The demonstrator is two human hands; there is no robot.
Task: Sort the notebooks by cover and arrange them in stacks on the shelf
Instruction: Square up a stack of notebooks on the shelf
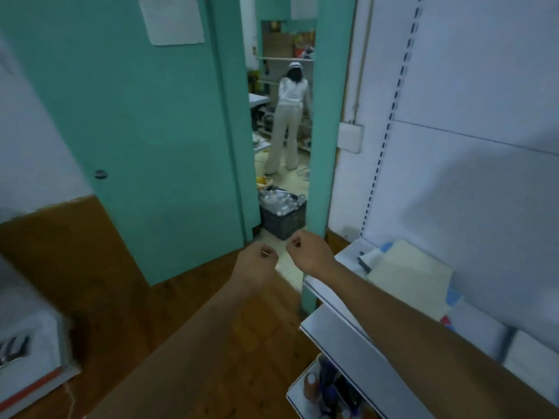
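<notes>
Right of both empty fists, notebooks lie on shelf.

Place: a small shop with a back storeroom is indicated.
Shelving: white metal retail shelves, with a slotted upright, are seen just right of the hands.
Stock: notebooks and bottles are displayed there.
Beyond the hands: a crate of bottles and a person at stocked shelves are seen through a teal doorway.

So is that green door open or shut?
Open. The green door is swung aside, and through the gap you see a crate of bottles and a person in the next room.
</notes>
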